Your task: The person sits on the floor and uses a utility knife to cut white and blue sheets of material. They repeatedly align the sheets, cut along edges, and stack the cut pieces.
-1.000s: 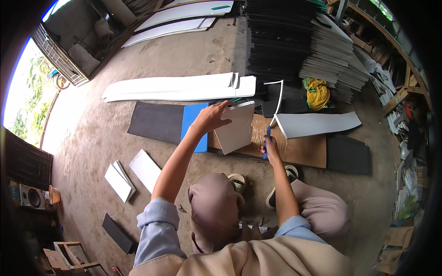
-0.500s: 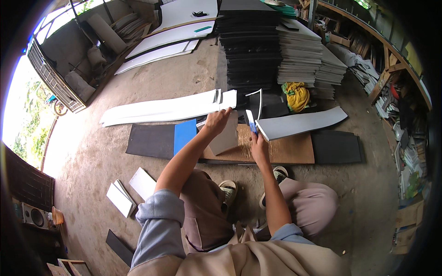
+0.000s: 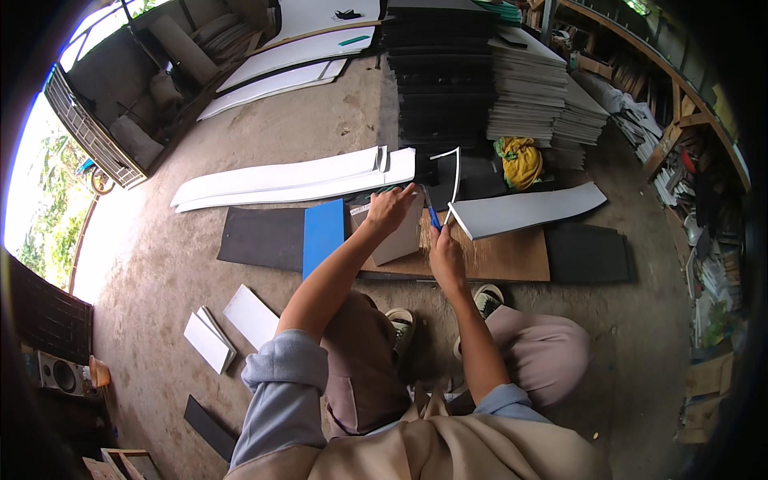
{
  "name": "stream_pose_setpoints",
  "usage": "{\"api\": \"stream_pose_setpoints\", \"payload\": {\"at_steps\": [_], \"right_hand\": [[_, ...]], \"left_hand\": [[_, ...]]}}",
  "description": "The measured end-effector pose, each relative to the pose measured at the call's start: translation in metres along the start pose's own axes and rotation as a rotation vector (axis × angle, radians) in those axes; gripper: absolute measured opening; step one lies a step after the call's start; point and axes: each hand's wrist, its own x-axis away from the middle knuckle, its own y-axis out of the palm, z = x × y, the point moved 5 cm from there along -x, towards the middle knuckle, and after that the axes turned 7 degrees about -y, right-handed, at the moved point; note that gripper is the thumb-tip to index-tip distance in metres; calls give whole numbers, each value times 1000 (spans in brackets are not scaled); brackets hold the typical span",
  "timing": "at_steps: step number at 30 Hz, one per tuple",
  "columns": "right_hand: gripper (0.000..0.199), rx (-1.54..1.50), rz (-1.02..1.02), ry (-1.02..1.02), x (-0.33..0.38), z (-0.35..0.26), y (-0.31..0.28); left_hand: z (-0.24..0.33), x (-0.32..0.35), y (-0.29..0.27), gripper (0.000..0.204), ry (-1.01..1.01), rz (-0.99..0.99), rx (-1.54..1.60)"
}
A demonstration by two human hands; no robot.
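My right hand (image 3: 448,254) is closed around a knife with a blue handle (image 3: 435,221), its blade pointing away from me. My left hand (image 3: 390,210) has its fingers drawn together close to the blade; what they pinch, if anything, I cannot make out. Just beyond it end the long white foam strips (image 3: 288,182), lying one on another. Under both hands is a brown board (image 3: 504,248), with a pale grey rectangular piece (image 3: 398,240) on it. Right of the knife lies a wide white strip (image 3: 528,210), and a thin white offcut (image 3: 458,172) curves up beside it.
A blue panel (image 3: 323,240) and dark sheets (image 3: 260,238) lie left of the board. Tall stacks of black sheets (image 3: 438,88) and white sheets (image 3: 524,88) stand beyond, near a yellow cloth (image 3: 518,164). White pieces (image 3: 210,340) lie on the floor at left.
My left hand has come off the end of the white strips and moved slightly right, toward the knife blade. The knife has shifted slightly and its blade shows narrower.
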Motion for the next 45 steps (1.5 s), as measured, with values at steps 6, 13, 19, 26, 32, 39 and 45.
{"api": "stream_pose_setpoints", "payload": {"at_steps": [6, 13, 19, 26, 32, 39, 45], "right_hand": [[36, -12, 29, 12, -2, 1, 6], [33, 148, -33, 24, -8, -7, 7], [32, 120, -82, 55, -29, -5, 10], [32, 130, -137, 57, -19, -2, 21], [33, 136, -100, 77, -30, 0, 22], [36, 39, -76, 76, -24, -4, 18], [32, 130, -84, 89, -23, -9, 21]], "left_hand": [[3, -2, 0, 26, -18, -20, 9], [1, -5, 3, 22, 40, 35, -27], [1, -4, 4, 15, 103, -2, 14], [0, 0, 15, 34, 157, -104, -124], [1, -7, 20, 32, 186, -164, -115], [5, -7, 1, 28, 136, -92, -68], [1, 2, 0, 25, 250, -123, 74]]}}
